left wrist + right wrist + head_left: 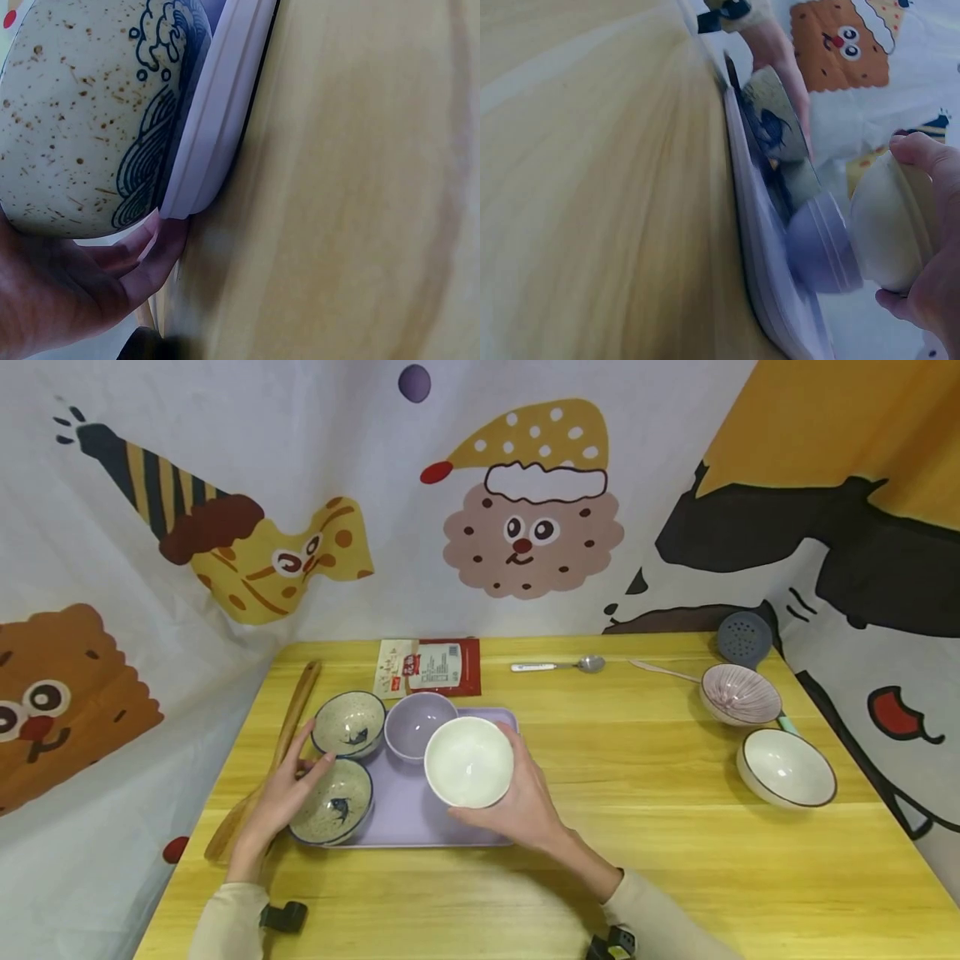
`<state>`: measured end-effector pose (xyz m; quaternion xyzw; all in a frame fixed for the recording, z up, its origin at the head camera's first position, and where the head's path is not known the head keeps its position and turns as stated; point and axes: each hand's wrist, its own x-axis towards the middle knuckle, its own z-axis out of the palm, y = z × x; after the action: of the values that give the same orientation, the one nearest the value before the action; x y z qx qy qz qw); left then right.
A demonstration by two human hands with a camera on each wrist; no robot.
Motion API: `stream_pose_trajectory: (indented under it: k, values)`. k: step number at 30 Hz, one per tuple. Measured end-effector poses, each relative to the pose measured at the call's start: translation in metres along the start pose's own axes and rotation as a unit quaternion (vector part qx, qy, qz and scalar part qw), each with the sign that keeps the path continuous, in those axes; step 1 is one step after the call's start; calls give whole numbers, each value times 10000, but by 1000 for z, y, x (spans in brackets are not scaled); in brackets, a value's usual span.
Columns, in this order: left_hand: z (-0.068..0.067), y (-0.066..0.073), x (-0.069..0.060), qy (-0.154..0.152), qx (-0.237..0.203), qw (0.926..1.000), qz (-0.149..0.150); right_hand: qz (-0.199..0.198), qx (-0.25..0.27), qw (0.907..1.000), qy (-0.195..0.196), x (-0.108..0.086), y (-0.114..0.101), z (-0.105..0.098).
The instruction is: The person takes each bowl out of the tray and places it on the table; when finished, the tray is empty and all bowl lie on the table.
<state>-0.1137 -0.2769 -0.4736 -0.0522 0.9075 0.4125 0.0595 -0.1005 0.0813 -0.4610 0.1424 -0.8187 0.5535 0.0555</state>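
Note:
My right hand holds a white bowl by its side, raised above the right part of a lavender tray. In the right wrist view, that white bowl is tilted close beside the lavender bowl. Two speckled bowls with blue drawings, a back one and a front one, occupy the tray's left side. My left hand lies along their left side, thumb over the front bowl's rim. Its fingers reach the tray's edge in the left wrist view.
A wooden spatula lies left of the tray. Behind it are a red food packet and a spoon. At the right stand a striped bowl and a brown-rimmed white bowl, near a grey slotted ladle.

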Motion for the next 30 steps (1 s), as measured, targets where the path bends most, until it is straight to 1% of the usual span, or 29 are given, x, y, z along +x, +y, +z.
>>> stream_pose_trajectory:
  k: [4,10,17,20,25,30]
  values:
    - [0,1,0,-11,-18,10000,-16,143,-146,9995,259,4,5,-16]
    - [-1,2,0,-43,-46,10000,0,203,-218,9970,713,12,19,-40]
    - [-1,2,-2,-25,11,10000,38,327,-357,9904,1298,18,37,-67]
    - [-1,2,-3,-14,10,10000,11,378,-270,9878,1489,21,44,-80]
    - [-1,2,-2,-23,47,10000,7,550,-119,9839,1699,23,56,-101]
    - [-1,2,-1,-26,48,10000,20,747,-253,9792,1867,24,67,-120]
